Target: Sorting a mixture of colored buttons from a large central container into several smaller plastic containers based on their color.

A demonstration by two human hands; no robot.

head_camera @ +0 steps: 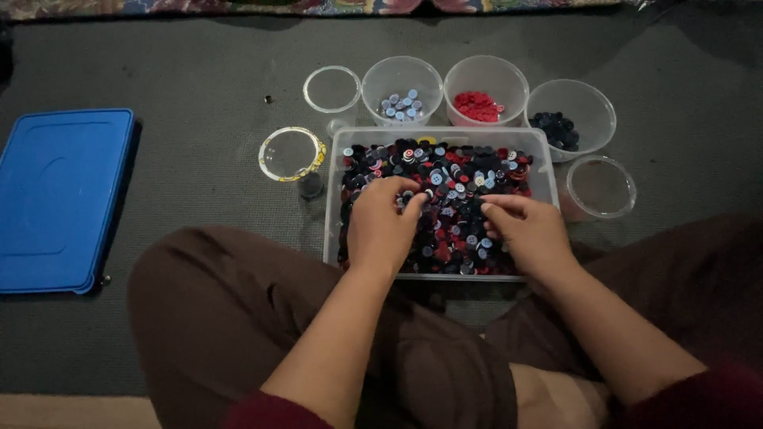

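Sorting's barely started: the clear bin (pixel 548 159) is full of mixed buttons (pixel 453 199), and only small piles sit in the light-blue cup (pixel 401 87), red cup (pixel 486 87) and dark cup (pixel 570 119). Left hand (pixel 381 226) and right hand (pixel 528 230) rest on the pile, fingertips pinched together, can't tell if either holds a button.

tray (pixel 334 199): clear plastic, smooth, slightly frosted walls
buttons (pixel 457 187): hard plastic, red, dark and pale blue, small glints on the faces
round cups (pixel 401 75): thin translucent plastic, smooth, faint sheen at the rims
yellow-rimmed cup (pixel 292 153): clear plastic, glossy, printed band around the edge
lid (pixel 60 199): blue plastic, smooth, low satin sheen, moulded ridges
floor covering (pixel 199 87): grey carpet, matt, fine rough pile
trousers (pixel 238 318): brown woven cloth, matt, soft folds
sleeves (pixel 699 397): dark red cloth, matt
patterned strip (pixel 318 6): printed fabric, matt, at the far edge
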